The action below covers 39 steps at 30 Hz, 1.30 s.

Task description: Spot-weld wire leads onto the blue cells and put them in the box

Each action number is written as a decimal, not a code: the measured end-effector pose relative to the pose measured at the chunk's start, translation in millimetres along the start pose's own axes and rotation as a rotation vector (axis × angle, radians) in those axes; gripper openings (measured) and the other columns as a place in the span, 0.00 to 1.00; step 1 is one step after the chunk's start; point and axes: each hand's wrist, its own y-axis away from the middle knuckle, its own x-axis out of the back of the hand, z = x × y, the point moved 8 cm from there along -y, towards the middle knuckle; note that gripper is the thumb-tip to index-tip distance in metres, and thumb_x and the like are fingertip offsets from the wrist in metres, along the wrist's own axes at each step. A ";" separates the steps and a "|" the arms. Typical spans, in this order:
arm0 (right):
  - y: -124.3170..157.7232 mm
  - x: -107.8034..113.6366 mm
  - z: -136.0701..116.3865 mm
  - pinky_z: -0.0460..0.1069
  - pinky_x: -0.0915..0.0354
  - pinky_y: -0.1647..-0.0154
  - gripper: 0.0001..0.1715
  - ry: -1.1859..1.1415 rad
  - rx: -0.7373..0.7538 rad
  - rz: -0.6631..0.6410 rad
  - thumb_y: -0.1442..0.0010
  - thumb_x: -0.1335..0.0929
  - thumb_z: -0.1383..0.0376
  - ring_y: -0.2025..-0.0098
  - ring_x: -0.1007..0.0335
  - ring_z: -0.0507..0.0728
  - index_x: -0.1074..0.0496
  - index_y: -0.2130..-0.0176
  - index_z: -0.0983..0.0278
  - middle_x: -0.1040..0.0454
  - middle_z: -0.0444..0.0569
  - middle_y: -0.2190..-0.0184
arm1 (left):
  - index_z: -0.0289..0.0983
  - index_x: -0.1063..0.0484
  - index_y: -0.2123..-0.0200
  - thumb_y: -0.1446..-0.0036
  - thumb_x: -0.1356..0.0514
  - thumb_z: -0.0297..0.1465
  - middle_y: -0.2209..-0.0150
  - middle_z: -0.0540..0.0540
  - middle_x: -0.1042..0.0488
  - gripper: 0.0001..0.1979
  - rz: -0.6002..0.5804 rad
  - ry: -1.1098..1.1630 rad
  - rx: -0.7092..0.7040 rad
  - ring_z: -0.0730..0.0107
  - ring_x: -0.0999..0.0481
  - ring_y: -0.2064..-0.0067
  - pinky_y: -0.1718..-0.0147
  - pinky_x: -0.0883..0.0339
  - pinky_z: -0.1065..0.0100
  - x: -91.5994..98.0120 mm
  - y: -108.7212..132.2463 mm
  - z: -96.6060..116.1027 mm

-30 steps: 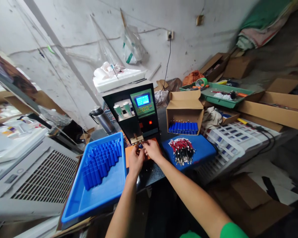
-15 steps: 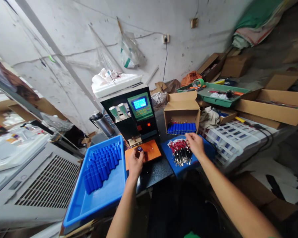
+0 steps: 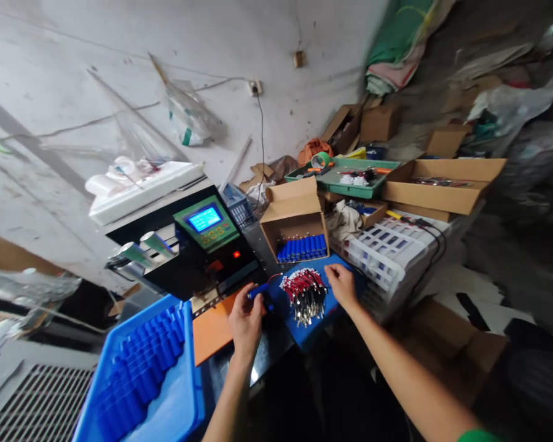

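My left hand [image 3: 247, 322] is closed on a blue cylindrical battery cell [image 3: 257, 291], held on its side over the right edge of the orange plate [image 3: 213, 333]. A thin red wire [image 3: 273, 277] runs from the cell's end toward the wire pile. My right hand [image 3: 342, 286] hovers at the right of a heap of red and black wire leads [image 3: 305, 294] with white connectors, on a blue mat [image 3: 299, 339]. Its fingertips are pinched together; whether anything is between them is too small to see. Behind the plate stands a black welding machine [image 3: 166, 283] with a lit screen [image 3: 204, 219].
At left a blue tray [image 3: 194, 393] holds many upright blue cells. An open cardboard box [image 3: 291, 210] with rows of blue cells stands behind the mat. To the right are a white plastic crate [image 3: 378, 261], a green tray [image 3: 320, 183] and another cardboard box [image 3: 442, 199].
My view has swung to the right. My left hand has lifted the battery cell away from the machine's front, toward the wires. My right hand stays beside the wire heap, fingers pinched.
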 end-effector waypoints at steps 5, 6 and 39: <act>-2.1 -0.6 -7.6 0.50 0.34 0.67 0.21 -0.001 0.025 0.011 0.42 0.36 0.49 0.73 0.29 0.57 0.28 0.73 0.63 0.23 0.51 0.76 | 0.35 0.28 0.52 0.46 0.36 0.39 0.61 0.42 0.22 0.21 0.025 0.230 0.172 0.65 0.19 0.62 0.60 0.24 0.63 -53.3 -34.0 -18.5; -2.0 -1.1 -7.9 0.50 0.34 0.67 0.21 0.004 0.029 0.010 0.42 0.36 0.50 0.73 0.28 0.57 0.28 0.72 0.63 0.23 0.51 0.76 | 0.34 0.28 0.53 0.47 0.36 0.38 0.61 0.42 0.22 0.20 0.043 0.296 0.210 0.66 0.19 0.62 0.58 0.24 0.63 -64.3 -40.4 -25.0; -5.5 -6.0 -3.4 0.49 0.35 0.66 0.19 0.074 0.124 0.009 0.37 0.36 0.54 0.72 0.27 0.57 0.27 0.71 0.64 0.22 0.51 0.74 | 0.33 0.25 0.66 0.55 0.33 0.41 0.74 0.50 0.27 0.18 -0.016 0.160 0.269 0.77 0.31 0.75 0.75 0.37 0.73 -91.7 -64.9 -29.1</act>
